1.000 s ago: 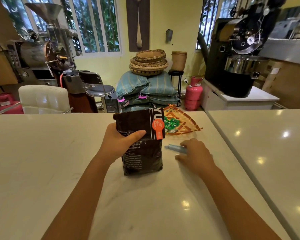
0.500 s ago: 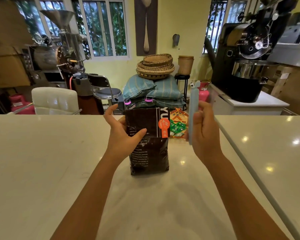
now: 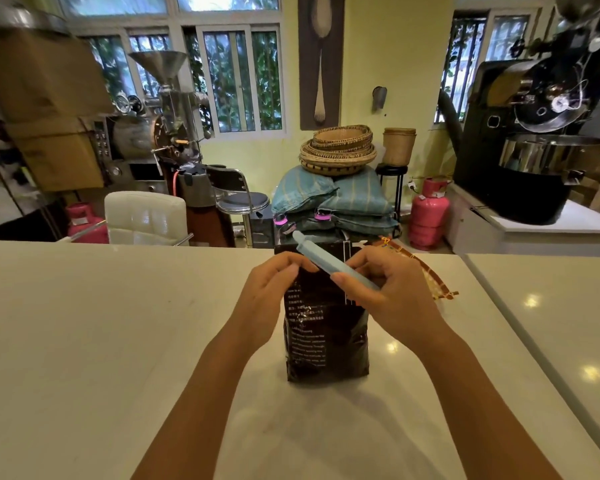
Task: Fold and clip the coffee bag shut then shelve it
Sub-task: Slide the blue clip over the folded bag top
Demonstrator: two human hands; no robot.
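A black coffee bag (image 3: 321, 337) with white print stands upright on the white counter (image 3: 118, 323), in the middle. My right hand (image 3: 392, 296) holds a long light-blue bag clip (image 3: 329, 261) slanted across the front of the bag's upper part, its far end near the bag's top edge. My left hand (image 3: 269, 292) is at the bag's upper left, fingertips touching the clip and the bag's top corner. The bag's top right is hidden behind my right hand.
A flat woven tray (image 3: 426, 275) lies on the counter behind my right hand. A second counter (image 3: 551, 306) adjoins on the right across a seam. Beyond the counter stand a white chair (image 3: 144, 216), a stool (image 3: 243, 202), stacked sacks (image 3: 336, 202), a pink gas cylinder (image 3: 428, 213) and roasting machines.
My right hand picked the clip up from the counter, raised it upright, then tilted it across the bag's top. My left hand slid from the bag's side up to the clip.
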